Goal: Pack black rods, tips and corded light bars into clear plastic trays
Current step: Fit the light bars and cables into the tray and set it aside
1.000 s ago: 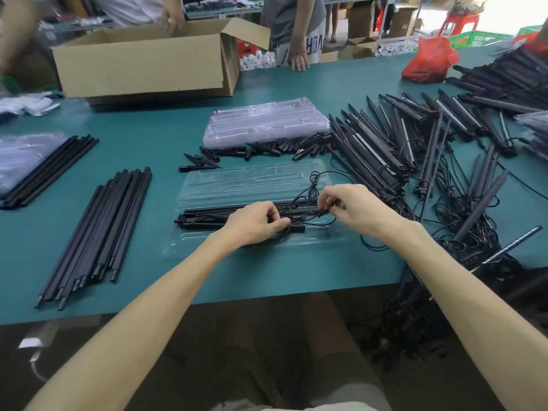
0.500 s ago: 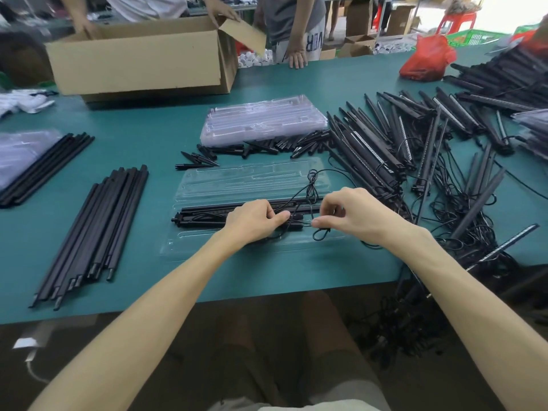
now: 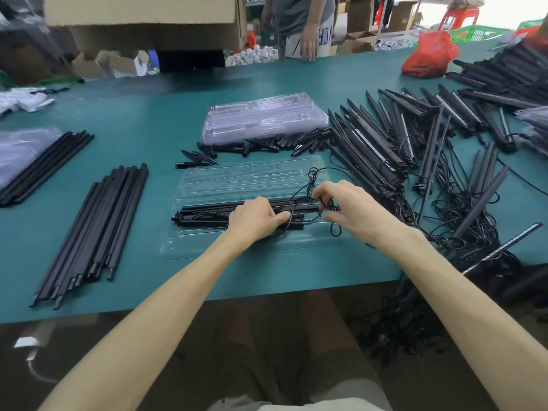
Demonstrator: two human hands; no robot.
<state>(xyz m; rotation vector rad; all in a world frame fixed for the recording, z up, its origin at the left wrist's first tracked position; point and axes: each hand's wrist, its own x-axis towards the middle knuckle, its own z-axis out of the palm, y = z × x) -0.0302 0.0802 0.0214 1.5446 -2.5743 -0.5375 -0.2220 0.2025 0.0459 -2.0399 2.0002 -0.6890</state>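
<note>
A clear plastic tray [image 3: 237, 179] lies on the green table in front of me. In its near half lie black corded light bars [image 3: 204, 215], side by side. My left hand [image 3: 255, 218] grips the bars at their middle, fingers curled over them. My right hand [image 3: 347, 209] pinches the thin black cord [image 3: 311, 182] at the bars' right end; a loop of cord rises above it. Loose black rods [image 3: 98, 229] lie to the left. Pointed black tips [image 3: 258, 145] lie scattered behind the tray.
A stack of clear trays [image 3: 264, 117] stands behind the tips. A big tangled pile of corded light bars [image 3: 415, 149] fills the right side. A cardboard box [image 3: 142, 13] is held up at the far edge. A red bag [image 3: 430, 54] and another person's hand [image 3: 308, 43] are beyond.
The cardboard box has been lifted off the far side of the table. My right hand has shifted slightly along the cord; my left hand stays on the bars.
</note>
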